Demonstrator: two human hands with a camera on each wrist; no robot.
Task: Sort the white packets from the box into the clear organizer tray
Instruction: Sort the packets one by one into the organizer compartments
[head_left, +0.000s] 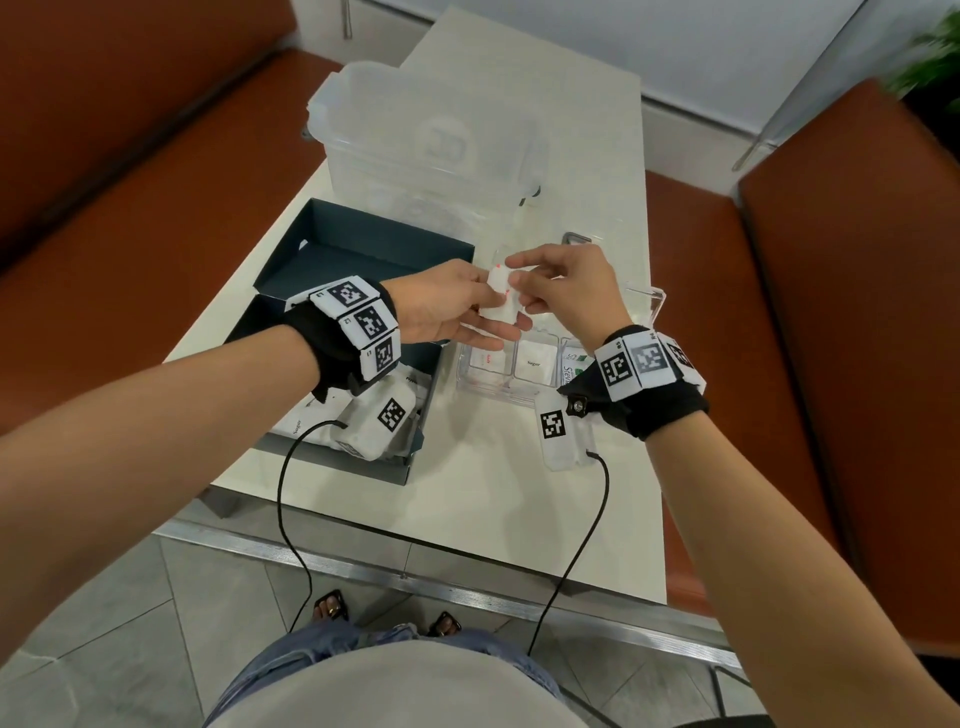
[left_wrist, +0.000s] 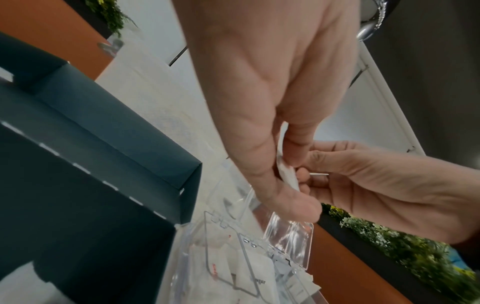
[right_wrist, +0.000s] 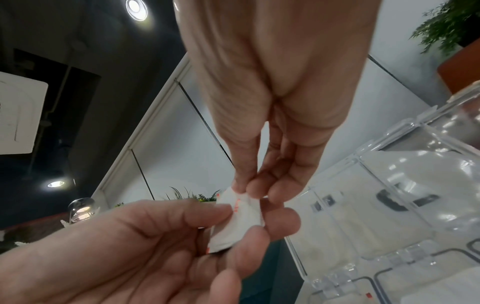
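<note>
Packets held between two hands

Packets (head_left: 500, 299), white with red print, sit above the clear tray (head_left: 652, 306); the left hand (head_left: 441, 306) pinches them from one side; the right hand (head_left: 563, 283) pinches the top edge; the dark box (head_left: 363, 244) stands on the bench (head_left: 498, 499), just left of the tray; more packets lie inside both.

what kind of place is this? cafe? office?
Probably a cafe or canteen seating area, not certain. A white table stands between orange-brown padded benches, as in a booth. Sugar packets fill the clear tray, potted greenery lines the wall, and recessed lights dot the ceiling.
</note>
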